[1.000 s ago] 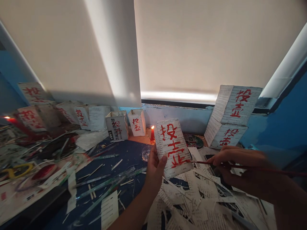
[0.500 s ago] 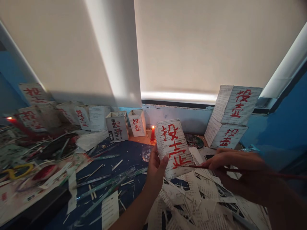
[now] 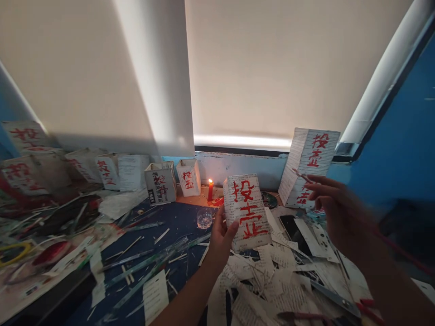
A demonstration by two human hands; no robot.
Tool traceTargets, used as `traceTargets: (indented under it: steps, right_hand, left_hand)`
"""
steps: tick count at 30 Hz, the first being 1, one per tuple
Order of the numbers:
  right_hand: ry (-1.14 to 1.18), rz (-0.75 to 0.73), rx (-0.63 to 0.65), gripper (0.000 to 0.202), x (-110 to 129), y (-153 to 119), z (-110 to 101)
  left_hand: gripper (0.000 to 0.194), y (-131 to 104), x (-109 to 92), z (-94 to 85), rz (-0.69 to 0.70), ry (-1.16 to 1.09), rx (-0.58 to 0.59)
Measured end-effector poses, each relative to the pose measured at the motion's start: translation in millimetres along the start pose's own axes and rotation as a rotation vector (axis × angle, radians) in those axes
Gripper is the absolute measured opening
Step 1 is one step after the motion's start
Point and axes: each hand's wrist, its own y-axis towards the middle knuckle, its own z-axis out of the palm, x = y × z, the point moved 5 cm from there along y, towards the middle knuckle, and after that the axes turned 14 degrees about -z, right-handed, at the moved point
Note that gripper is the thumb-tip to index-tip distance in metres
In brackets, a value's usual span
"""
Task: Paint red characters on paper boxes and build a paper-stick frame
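Observation:
My left hand grips a box covered in printed paper by its lower left edge, thumb across the front. Large red brushed characters fill the face turned toward me. Raised at the right, my right hand pinches a thin paintbrush, its tip pointing up and left, away from the box. Behind that hand stand two stacked paper-covered boxes with similar red characters. A lit red candle burns behind and left of the held box, near a small clear glass dish.
Cut paper strips, scissors and a dark phone-like slab lie at the right. More lettered boxes line the back wall to the left. Plastic strips and small sticks litter the blue tabletop. A yellow ring-shaped handle shows far left.
My right hand has lifted the paintbrush off the box's lower character and moved up and right. My left hand still holds the box. The view has turned slightly right.

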Motion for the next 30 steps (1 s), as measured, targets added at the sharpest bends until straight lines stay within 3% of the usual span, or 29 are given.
traceTargets:
  steps: [4, 8, 11, 18, 22, 26, 30]
  right_hand:
    - [0.002, 0.097, 0.269, 0.026, -17, -73, 9]
    - [0.027, 0.1, 0.436, 0.027, -32, -153, 19]
    - [0.038, 0.111, 0.424, 0.029, -38, -181, 18]
    - [0.072, 0.183, 0.29, 0.027, -49, -189, 9]
    - [0.067, 0.206, 0.269, 0.027, -60, -192, 3]
    - [0.072, 0.226, 0.276, 0.028, -62, -190, -4]
    - [0.072, 0.275, 0.298, 0.03, -61, -188, -8]
  left_hand:
    - [0.076, -4, 1, 4.4, 0.0, 0.02, 0.045]
    - [0.073, -8, 2, 13.5, -0.023, 0.037, 0.085]
    - [0.067, -13, 3, 23.9, -0.06, 0.027, 0.106]
    - [0.07, -28, -12, 45.2, -0.041, 0.089, 0.071]
    - [0.071, -30, -27, 46.7, 0.019, 0.152, 0.053]
    - [0.076, -22, -53, 31.4, 0.045, 0.13, -0.023]
    - [0.066, -10, -106, 1.8, 0.173, 0.082, -0.138]
